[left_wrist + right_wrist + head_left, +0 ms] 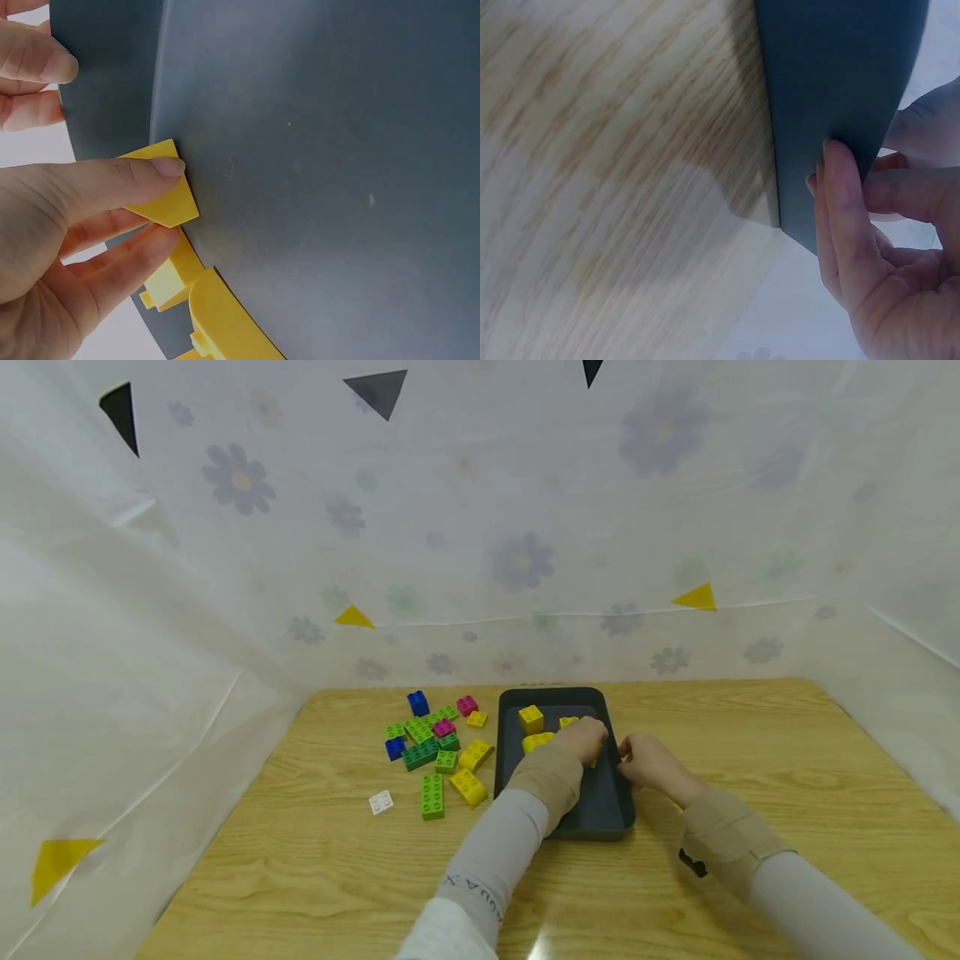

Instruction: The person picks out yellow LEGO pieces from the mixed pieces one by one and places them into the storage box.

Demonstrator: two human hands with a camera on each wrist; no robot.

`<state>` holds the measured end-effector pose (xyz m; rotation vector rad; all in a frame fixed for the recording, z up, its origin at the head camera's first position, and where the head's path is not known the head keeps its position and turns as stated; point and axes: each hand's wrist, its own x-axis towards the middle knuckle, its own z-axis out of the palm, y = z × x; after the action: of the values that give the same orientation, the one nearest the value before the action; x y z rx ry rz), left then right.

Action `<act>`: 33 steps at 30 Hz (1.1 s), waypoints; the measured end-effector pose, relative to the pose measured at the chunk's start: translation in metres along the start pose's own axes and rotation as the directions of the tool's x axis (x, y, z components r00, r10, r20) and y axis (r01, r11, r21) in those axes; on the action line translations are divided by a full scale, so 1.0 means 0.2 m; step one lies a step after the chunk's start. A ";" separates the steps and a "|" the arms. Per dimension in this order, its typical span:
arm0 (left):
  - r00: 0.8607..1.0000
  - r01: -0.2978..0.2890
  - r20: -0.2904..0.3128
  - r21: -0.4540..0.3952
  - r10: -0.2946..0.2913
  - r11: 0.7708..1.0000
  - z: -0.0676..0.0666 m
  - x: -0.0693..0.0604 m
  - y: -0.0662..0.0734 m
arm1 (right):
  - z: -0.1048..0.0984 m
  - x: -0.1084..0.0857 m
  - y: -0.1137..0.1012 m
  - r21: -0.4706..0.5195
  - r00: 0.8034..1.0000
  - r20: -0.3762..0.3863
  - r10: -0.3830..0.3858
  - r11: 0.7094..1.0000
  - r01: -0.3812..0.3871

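Note:
My left hand (583, 742) is inside the dark grey tray (600, 814), near its right side. In the left wrist view its thumb and fingers pinch a yellow toy building brick (172, 210) against the tray floor or just over it; I cannot tell which. Close by in the tray lie a yellow brick with a rounded side (232, 319) and a yellow block (531, 719). My right hand (654, 766) grips the tray's right rim, thumb on the inner side and fingers along the outer wall (832, 82), as the right wrist view shows.
Left of the tray lie loose bricks: curved yellow ones (468, 787), light green (432, 797), dark green (420, 755), blue (418, 702), pink (467, 704) and a white one (381, 802). A wooden table (315, 877) carries everything. A flowered white curtain (450, 543) hangs behind.

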<state>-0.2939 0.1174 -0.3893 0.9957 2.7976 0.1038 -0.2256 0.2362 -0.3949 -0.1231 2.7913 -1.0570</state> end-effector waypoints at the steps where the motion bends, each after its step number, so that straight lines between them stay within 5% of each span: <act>1: 1.000 -0.005 -0.003 0.010 0.005 1.000 0.00 0.00 0.00 | 0.00 0.00 0.00 0.003 1.000 -0.001 0.001 1.000 -0.001; 19: 1.000 -0.004 0.017 0.031 0.003 1.000 0.02 0.00 0.00 | 0.01 -0.02 0.00 0.020 1.000 0.012 -0.002 1.000 0.002; 29: 0.997 0.005 0.077 0.021 -0.006 1.000 -0.08 -0.02 0.00 | 0.01 0.00 0.01 0.040 1.000 0.023 0.009 0.999 -0.010; 33: 0.999 -0.014 0.032 0.045 0.012 0.999 -0.13 0.00 -0.03 | 0.02 0.00 0.01 0.056 0.999 0.028 0.034 0.998 -0.035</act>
<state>-0.3015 0.1118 -0.3652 1.0166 2.7769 0.0262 -0.2258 0.2356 -0.3986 -0.0817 2.7260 -1.1169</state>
